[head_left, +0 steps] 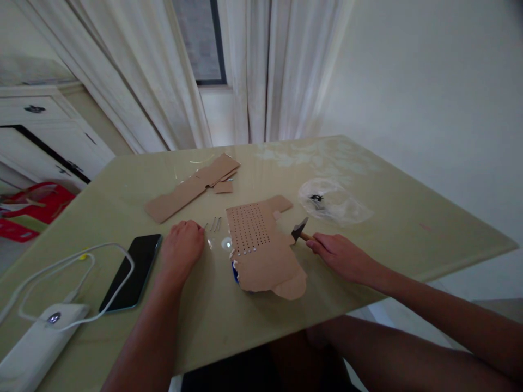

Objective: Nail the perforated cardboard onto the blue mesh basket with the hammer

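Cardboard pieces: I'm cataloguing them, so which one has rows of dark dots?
The nearer cardboard piece, between left hand and right hand; the long strip and small scrap farther back show none.

The left hand (184, 243) at 8 o'clock and right hand (337, 255) at 4 are left bare. Dark clothing (232, 370), obscured by shadow, is seen at 6.

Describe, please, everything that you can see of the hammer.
The hammer has a dark, metal-looking head with one tapering end, and a light-brown handle that looks wooden. The right hand grips this handle, hiding much of it. The head lies beyond the fingers, by the right edge of the perforated cardboard; whether these two touch is unclear.
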{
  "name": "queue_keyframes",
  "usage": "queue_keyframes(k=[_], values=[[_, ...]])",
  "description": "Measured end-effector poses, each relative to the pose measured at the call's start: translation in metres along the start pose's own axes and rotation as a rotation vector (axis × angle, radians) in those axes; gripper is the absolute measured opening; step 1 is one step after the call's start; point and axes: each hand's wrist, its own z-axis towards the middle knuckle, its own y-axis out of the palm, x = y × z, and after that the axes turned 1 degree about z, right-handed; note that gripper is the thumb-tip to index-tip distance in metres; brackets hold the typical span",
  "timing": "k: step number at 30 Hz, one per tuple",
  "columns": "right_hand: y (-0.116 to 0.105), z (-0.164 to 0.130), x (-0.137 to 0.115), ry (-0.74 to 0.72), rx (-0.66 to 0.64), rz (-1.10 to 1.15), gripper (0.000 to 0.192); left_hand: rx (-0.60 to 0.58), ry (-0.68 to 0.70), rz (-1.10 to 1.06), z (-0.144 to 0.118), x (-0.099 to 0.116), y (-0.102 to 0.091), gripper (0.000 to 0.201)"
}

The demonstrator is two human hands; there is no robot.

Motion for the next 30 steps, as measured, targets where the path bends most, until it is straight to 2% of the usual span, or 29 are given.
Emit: queue_keyframes(k=[3, 6, 9, 12, 15, 17, 20, 25, 30], values=[[0.002, 0.000, 0.000, -0.012, 0.004, 0.000, 0.044, 0.020, -0.005, 0.012, -0.001, 0.000, 0.004, 0.037], [0.003, 0.001, 0.000, -0.022, 0.007, 0.006, 0.044, 0.084, -0.029, -0.036, -0.001, 0.002, 0.000, 0.038], [0.004, 0.001, 0.000, -0.016, 0.011, 0.001, 0.042, 0.215, 0.040, -0.376, -0.003, 0.011, -0.012, 0.031], [0.004, 0.001, 0.000, -0.014, 0.012, -0.011, 0.041, 0.306, 0.227, -0.837, -0.014, 0.028, -0.024, 0.032], [0.004, 0.001, -0.001, -0.017, -0.005, -0.018, 0.041, 0.302, 0.381, -1.094, -0.032, 0.048, -0.030, 0.023], [0.004, 0.001, -0.002, -0.012, -0.008, -0.021, 0.041, 0.249, 0.392, -1.195, -0.044, 0.057, -0.031, 0.019], [0.004, 0.001, -0.004, -0.007, -0.001, -0.017, 0.042, 0.187, 0.379, -1.240, -0.054, 0.065, -0.035, 0.015], [0.003, 0.001, -0.004, -0.004, -0.002, -0.005, 0.044, 0.205, 0.433, -1.148, -0.056, 0.068, -0.044, 0.009], [0.004, 0.001, -0.003, -0.016, 0.001, -0.011, 0.044, 0.195, 0.455, -1.127, -0.056, 0.069, -0.041, 0.005]])
